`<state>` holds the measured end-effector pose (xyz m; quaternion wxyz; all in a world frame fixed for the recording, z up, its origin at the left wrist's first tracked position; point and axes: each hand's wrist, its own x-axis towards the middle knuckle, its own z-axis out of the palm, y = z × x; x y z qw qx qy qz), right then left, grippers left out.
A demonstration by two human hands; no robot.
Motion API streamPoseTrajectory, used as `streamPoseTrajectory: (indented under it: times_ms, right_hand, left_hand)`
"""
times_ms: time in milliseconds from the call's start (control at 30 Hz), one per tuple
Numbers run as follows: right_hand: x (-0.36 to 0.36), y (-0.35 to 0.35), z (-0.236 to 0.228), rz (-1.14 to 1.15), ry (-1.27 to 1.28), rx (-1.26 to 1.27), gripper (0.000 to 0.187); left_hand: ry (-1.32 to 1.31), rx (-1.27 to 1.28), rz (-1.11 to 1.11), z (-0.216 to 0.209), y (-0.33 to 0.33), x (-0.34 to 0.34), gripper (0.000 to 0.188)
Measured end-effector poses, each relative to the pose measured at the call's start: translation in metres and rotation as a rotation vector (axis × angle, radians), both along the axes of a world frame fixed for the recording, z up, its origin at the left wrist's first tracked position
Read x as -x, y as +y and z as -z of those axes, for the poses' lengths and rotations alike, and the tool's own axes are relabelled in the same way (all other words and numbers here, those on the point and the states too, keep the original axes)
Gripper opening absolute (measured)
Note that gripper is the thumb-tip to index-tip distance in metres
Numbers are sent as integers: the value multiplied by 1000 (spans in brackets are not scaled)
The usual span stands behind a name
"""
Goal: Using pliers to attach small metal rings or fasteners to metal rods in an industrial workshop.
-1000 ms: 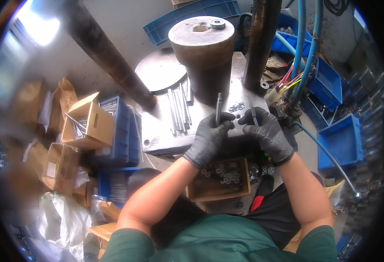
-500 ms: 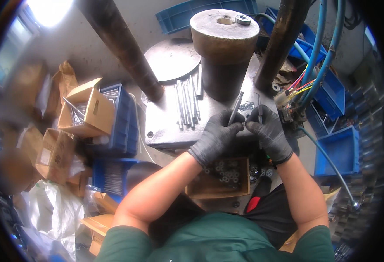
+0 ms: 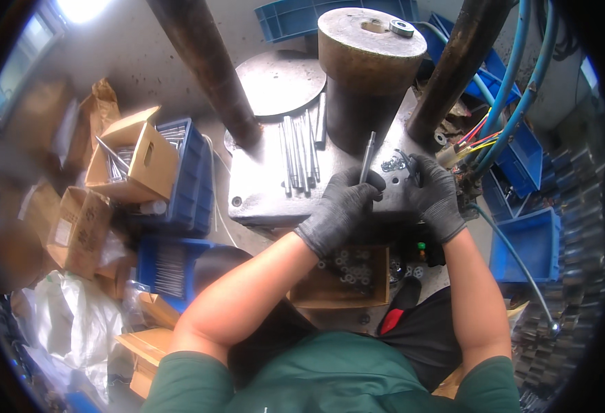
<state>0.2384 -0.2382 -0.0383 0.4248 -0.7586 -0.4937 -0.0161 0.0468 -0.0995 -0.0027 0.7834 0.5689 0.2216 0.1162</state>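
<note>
My left hand, in a black glove, is closed round a slim metal shaft that stands nearly upright with a stepped, narrower top end. My right hand, gloved alike, grips a thin dark tool near its fingertips; most of it is hidden by the fingers, so its kind is unclear. Between the hands and just beyond them lies a small pile of dark rings on the metal machine table. Several similar metal shafts lie side by side left of the thick column.
A thick steel cylinder carries a bearing on top. Dark posts flank it. Blue hoses and coloured wires stand at the right. A carton of washers sits below the table; cartons and blue crates stand left.
My hands have drawn apart. The right hand has moved right with the thin tool, now tilted, away from the shaft. The left hand still holds the shaft, now more upright.
</note>
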Motion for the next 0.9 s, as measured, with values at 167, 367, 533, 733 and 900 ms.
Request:
streamPoseTrajectory:
  times_ms: [167, 367, 533, 733, 900]
  right_hand:
    - [-7, -3, -16, 160, 251, 21, 28]
    - [9, -32, -72, 42, 995, -86, 62]
    - [29, -43, -67, -111, 430, 32, 70]
    - [45, -42, -83, -138, -248, 143, 60]
    - [46, -42, -83, -137, -349, 144, 57]
  left_hand:
    - [-17, -2, -45, -10, -1, 3, 22]
    - [61, 2, -91, -20, 4, 9, 29]
    - [30, 31, -93, -12, 5, 13, 29]
    - [143, 216, -83, -16, 8, 13, 25]
    - [117, 294, -123, -15, 8, 12, 23]
